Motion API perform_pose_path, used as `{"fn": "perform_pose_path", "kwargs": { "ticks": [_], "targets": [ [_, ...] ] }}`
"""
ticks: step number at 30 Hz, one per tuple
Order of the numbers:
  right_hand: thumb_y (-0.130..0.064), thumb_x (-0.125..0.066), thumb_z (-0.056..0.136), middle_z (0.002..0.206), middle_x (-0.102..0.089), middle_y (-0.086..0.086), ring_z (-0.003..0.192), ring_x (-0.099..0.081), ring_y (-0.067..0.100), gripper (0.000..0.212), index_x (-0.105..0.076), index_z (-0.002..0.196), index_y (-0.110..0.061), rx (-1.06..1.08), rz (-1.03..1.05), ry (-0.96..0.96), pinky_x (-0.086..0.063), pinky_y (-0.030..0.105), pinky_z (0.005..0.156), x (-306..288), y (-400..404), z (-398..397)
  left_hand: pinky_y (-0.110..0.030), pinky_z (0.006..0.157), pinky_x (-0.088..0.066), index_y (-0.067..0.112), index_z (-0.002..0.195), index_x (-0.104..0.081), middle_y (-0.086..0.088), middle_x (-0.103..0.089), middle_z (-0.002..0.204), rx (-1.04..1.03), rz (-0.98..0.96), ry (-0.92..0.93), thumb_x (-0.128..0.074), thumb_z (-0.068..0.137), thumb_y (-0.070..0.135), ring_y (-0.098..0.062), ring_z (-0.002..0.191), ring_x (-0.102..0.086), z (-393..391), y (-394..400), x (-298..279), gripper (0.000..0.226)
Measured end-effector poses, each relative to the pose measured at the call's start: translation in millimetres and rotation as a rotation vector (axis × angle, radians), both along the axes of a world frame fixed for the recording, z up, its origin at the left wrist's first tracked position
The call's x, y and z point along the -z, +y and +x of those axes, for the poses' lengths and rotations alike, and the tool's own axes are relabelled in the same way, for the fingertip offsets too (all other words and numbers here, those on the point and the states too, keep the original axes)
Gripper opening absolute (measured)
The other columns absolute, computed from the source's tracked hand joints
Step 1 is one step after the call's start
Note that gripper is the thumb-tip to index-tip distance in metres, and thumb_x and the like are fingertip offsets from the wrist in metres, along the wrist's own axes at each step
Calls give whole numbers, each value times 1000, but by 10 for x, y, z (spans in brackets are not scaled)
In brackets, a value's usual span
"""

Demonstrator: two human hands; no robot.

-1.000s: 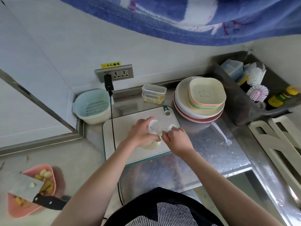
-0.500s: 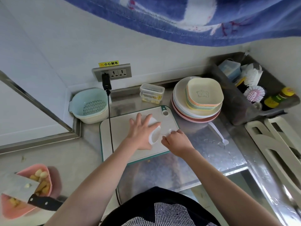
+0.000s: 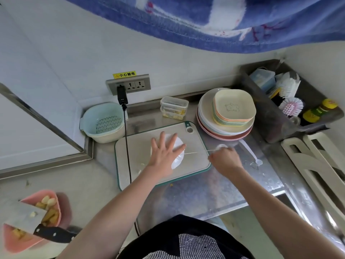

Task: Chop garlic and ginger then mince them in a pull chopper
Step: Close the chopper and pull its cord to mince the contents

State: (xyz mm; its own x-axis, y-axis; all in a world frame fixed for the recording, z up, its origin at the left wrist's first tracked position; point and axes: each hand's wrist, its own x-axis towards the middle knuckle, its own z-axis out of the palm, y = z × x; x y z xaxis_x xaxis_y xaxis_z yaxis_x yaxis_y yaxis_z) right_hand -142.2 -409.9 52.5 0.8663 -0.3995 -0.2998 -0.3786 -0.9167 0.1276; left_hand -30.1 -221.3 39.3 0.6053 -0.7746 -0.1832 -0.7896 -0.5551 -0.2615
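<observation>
The white pull chopper (image 3: 177, 157) stands on the pale cutting board (image 3: 136, 150). My left hand (image 3: 164, 154) lies flat on its lid with the fingers spread, pressing it down. My right hand (image 3: 224, 159) is shut on the white ring handle (image 3: 222, 146) of the pull cord (image 3: 196, 152), which runs taut from the chopper to the right, past the board's edge. At the lower left a pink bowl (image 3: 56, 199) holds garlic cloves and ginger pieces, and a cleaver (image 3: 24, 217) with a black handle rests across it.
A mint colander (image 3: 104, 124) and a clear lidded box (image 3: 174, 107) sit behind the board. Stacked plates (image 3: 229, 113) stand at the right, a white spoon (image 3: 250, 152) beside them. A black cable (image 3: 127, 143) crosses the board's left side. A dark rack (image 3: 291, 101) holds brushes.
My left hand went from gripping the chopper to lying flat on its lid. My right hand pulled the ring handle out to the right, drawing the cord taut.
</observation>
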Motion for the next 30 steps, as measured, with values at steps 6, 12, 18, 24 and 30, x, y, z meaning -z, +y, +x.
{"fn": "perform_pose_path", "kwargs": {
  "ticks": [6,12,18,24,30],
  "targets": [
    [-27,-37,96,80,-68,12,95,-58,27,43,-72,83,-6,-236,200,-200,-36,32,90,88,725,163,-66,102,-18,42,146,-12,-8,-3,159,3,-135,-115,-70,68,40,-50,136,-10,-219,-90,-125,97],
    [-31,-32,100,100,-66,14,110,-50,28,46,-69,102,-3,-142,189,-177,-27,33,94,194,697,162,-65,101,-24,39,145,-7,-12,1,156,3,-155,-155,-72,68,47,-50,136,-12,-203,45,-4,102],
    [-29,-38,99,96,-64,20,105,-53,33,46,-70,93,3,-117,217,-338,-33,35,96,157,655,214,-61,95,-33,43,141,-33,-7,-27,151,-6,-338,-189,-79,48,50,-48,129,-30,-84,80,-116,104],
    [-39,-27,101,113,-59,12,112,-48,29,52,-67,111,-8,16,312,-228,-26,31,99,155,686,301,-60,100,-24,44,146,-6,-7,-8,155,21,-166,-45,-70,61,49,-47,134,-9,-10,51,-96,106],
    [-41,-24,101,109,-51,16,100,-54,33,51,-65,112,-13,14,376,-24,-35,36,90,242,767,203,-54,103,-22,44,142,25,-18,-4,154,88,-126,63,-70,67,43,-42,139,-11,39,58,-23,121]
  ]
}}
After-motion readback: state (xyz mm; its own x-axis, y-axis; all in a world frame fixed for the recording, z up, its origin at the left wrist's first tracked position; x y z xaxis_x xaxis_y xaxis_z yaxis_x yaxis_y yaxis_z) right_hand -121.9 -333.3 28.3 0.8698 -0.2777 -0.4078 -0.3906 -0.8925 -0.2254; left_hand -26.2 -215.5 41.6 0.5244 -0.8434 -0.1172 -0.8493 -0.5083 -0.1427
